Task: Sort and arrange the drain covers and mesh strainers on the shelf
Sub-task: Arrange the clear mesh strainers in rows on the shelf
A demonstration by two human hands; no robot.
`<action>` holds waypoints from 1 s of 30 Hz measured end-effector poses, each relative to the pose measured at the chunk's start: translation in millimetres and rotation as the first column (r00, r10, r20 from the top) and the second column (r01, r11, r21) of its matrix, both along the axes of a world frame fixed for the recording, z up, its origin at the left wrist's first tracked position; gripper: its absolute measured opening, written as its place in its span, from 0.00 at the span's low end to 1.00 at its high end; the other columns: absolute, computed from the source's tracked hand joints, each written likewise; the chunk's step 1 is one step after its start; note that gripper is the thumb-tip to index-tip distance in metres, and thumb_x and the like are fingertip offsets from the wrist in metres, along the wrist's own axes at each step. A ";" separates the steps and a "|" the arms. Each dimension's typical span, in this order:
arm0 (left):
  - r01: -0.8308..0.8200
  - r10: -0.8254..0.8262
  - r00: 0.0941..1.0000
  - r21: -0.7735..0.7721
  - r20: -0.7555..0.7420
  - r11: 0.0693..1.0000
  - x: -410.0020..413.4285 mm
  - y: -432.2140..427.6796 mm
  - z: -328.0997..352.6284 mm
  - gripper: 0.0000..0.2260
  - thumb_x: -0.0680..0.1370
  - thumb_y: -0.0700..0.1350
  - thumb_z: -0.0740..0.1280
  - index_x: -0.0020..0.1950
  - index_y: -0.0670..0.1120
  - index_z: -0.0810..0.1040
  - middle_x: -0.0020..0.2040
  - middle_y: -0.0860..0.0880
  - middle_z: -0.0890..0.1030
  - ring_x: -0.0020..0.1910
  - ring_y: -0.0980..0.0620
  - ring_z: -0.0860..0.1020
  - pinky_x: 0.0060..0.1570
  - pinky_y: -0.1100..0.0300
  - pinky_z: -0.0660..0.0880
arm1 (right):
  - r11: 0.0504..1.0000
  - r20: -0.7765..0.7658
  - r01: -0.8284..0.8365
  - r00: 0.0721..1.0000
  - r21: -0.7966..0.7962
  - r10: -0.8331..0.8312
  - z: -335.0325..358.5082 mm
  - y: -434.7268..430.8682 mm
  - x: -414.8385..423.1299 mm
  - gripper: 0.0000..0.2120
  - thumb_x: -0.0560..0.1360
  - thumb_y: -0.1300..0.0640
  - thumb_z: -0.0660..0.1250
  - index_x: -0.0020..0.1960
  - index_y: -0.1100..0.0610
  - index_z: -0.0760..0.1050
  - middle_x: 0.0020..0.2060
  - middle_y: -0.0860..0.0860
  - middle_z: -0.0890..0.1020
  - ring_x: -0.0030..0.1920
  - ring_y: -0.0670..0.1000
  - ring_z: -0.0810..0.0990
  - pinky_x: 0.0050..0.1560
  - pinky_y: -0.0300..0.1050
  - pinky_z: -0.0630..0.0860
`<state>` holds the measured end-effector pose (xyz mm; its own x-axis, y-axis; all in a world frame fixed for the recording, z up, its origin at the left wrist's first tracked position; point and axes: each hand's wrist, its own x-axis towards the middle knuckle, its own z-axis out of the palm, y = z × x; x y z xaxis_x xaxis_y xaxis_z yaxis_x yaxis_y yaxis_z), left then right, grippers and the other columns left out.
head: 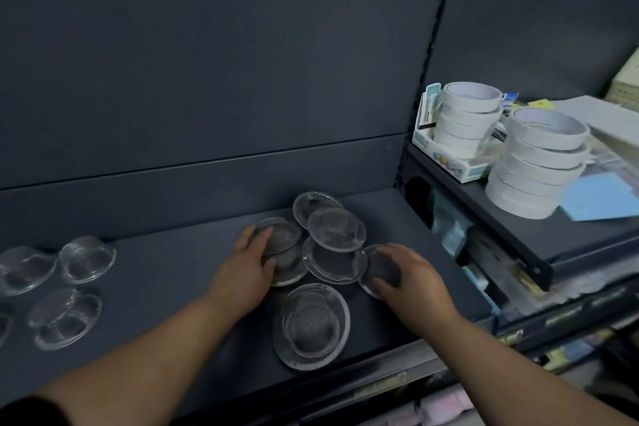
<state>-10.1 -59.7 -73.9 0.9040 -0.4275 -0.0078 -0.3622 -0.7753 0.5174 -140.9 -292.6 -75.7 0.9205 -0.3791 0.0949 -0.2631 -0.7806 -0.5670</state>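
Several round metal mesh strainers lie in a loose, overlapping cluster (337,230) at the middle of the dark shelf (166,273). One larger strainer (311,325) sits apart near the front edge. My left hand (250,258) grips the edge of a small stack of strainers (281,235) on the cluster's left. My right hand (403,271) rests with curled fingers on a strainer (375,261) at the cluster's right. Clear plastic drain covers (86,258) lie spread out at the far left of the shelf.
A higher shelf (484,214) to the right carries two stacks of white tape rolls (539,162) and blue paper (598,197). The shelf's back panel (207,162) rises just behind the strainers. Packaged goods fill lower shelves at bottom right.
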 end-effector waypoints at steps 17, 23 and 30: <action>-0.016 0.015 1.000 -0.040 -0.023 0.999 12.1 3.9 1.8 0.28 0.80 0.52 0.60 0.78 0.51 0.54 0.78 0.49 0.52 0.76 0.50 0.55 0.72 0.62 0.52 | 0.998 0.196 -0.053 0.979 -0.042 0.061 8.3 5.5 38.3 0.06 0.75 0.55 0.69 0.50 0.51 0.82 0.45 0.46 0.85 0.48 0.49 0.81 0.60 0.50 0.72; 0.045 -0.044 0.999 0.035 -0.022 0.998 11.8 2.4 -1.4 0.30 0.79 0.52 0.62 0.78 0.53 0.53 0.79 0.50 0.48 0.76 0.49 0.54 0.73 0.59 0.53 | 0.933 0.289 0.137 0.927 0.334 -0.240 23.3 -1.0 44.2 0.06 0.78 0.54 0.65 0.46 0.52 0.80 0.35 0.43 0.82 0.39 0.42 0.79 0.44 0.40 0.73; -0.002 0.005 0.999 0.066 -0.044 0.998 15.8 6.1 -2.2 0.30 0.80 0.53 0.61 0.78 0.51 0.51 0.79 0.48 0.47 0.76 0.47 0.56 0.73 0.58 0.55 | 0.841 0.196 0.150 0.937 0.520 -0.288 24.8 4.1 41.9 0.14 0.79 0.53 0.63 0.37 0.55 0.79 0.31 0.51 0.82 0.31 0.45 0.77 0.34 0.34 0.73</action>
